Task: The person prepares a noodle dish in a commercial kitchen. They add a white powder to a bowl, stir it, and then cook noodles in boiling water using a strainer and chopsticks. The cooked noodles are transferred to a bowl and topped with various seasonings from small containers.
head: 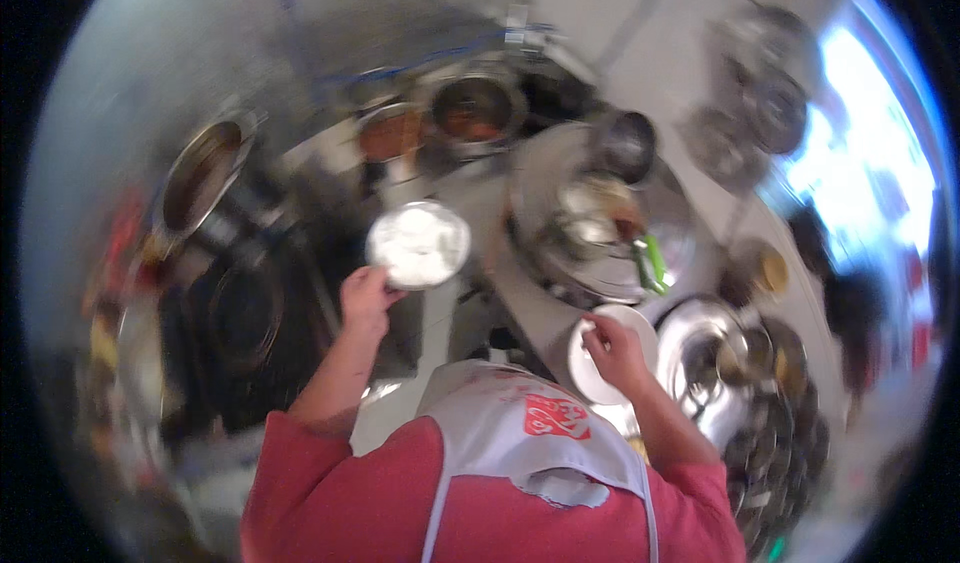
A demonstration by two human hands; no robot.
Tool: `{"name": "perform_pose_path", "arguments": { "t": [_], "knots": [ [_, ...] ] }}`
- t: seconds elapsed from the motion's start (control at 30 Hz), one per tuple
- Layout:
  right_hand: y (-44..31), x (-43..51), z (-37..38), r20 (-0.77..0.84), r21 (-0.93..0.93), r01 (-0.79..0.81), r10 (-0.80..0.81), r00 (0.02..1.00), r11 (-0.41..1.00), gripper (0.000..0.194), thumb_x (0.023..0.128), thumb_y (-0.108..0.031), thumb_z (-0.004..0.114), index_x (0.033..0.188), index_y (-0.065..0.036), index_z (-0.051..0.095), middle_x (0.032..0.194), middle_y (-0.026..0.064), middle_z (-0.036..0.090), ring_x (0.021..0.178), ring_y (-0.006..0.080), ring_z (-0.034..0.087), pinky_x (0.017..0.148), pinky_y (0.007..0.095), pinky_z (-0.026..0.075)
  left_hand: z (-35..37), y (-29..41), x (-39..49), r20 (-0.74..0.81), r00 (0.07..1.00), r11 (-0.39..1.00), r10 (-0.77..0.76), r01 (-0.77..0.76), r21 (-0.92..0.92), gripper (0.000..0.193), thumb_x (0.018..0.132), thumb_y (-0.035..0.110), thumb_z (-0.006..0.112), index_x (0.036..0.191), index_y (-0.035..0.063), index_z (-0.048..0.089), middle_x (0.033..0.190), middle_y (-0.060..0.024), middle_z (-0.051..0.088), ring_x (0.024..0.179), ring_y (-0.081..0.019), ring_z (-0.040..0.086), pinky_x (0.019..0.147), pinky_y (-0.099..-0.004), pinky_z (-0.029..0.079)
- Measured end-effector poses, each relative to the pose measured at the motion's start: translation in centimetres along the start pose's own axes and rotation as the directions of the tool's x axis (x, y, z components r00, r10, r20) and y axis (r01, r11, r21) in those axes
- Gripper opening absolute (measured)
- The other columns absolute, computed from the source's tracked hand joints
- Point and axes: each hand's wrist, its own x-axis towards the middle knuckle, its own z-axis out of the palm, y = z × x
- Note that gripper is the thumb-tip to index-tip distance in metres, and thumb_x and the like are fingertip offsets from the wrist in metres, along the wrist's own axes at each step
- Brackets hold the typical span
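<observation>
My left hand grips the rim of a round, shallow metal dish, whose inside looks white and shiny; blur hides whether it holds anything. My right hand is over a round white plate or lid, its fingers bent near the upper rim. Whether those fingers grip it cannot be told. Beyond the right hand lies a large round metal tray with small bowls and a long green vegetable or handle at its near edge.
Pots with reddish-brown contents stand at the back, beside a deep pot. An oval metal pan is at the left above a dark stove-like area. A large shiny metal bowl stands right of my right hand. Much is blurred.
</observation>
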Motion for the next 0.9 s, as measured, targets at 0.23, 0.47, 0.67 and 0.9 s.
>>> {"name": "perform_pose_path", "arguments": {
  "t": [0.23,0.47,0.67,0.9],
  "knots": [
    [2.3,-12.9,7.5,0.511,0.129,0.118,-0.167,0.843,0.985,0.022,0.085,-0.016,0.057,0.101,-0.002,0.063,0.072,0.0118,0.065,0.063,0.015,0.061,0.062,0.0291,0.049,-12.7,-3.7,-22.1,-0.22,0.975,0.996,-0.009,-0.011,-0.089,0.02,0.083,0.014,0.055,0.09,-0.0041,0.055,0.076,-0.0114,0.061,0.062,-0.0197,0.06,0.057,-0.032,0.052],
    [0.0,-19.6,11.8,0.72,0.269,0.299,-0.397,0.569,0.916,0.013,0.085,-0.015,0.059,0.087,-0.002,0.062,0.066,0.0071,0.062,0.059,0.0097,0.058,0.056,0.0261,0.047,-21.6,-7.9,-40.5,-0.506,0.861,0.974,0.042,-0.148,-0.172,0.019,0.082,0.014,0.057,0.084,-0.0044,0.055,0.076,-0.0108,0.06,0.062,-0.0199,0.06,0.06,-0.0323,0.053],
    [-4.0,-25.8,20.2,0.533,0.547,0.594,-0.792,0.297,0.59,0.029,0.082,-0.015,0.059,0.059,-0.001,0.047,0.058,0.0132,0.049,0.051,0.027,0.05,0.05,0.0358,0.04,-30.8,-10.9,-51.2,-0.702,0.708,0.928,0.083,-0.312,-0.204,0.015,0.079,0.01,0.057,0.074,-0.004,0.055,0.067,-0.0079,0.054,0.057,-0.0194,0.056,0.056,-0.0333,0.053],
    [-12.9,-38.9,32.6,0.862,0.277,0.665,-0.485,0.146,0.693,0.031,0.088,-0.032,0.05,0.076,-0.003,0.055,0.068,0.0138,0.056,0.061,0.0281,0.057,0.06,0.037,0.045,-47.7,-13.9,-63.6,-0.854,0.519,0.925,0.04,-0.342,-0.164,0.014,0.078,0.01,0.056,0.078,-0.004,0.057,0.071,-0.0084,0.056,0.062,-0.0189,0.057,0.058,-0.0333,0.053]
  ]
}}
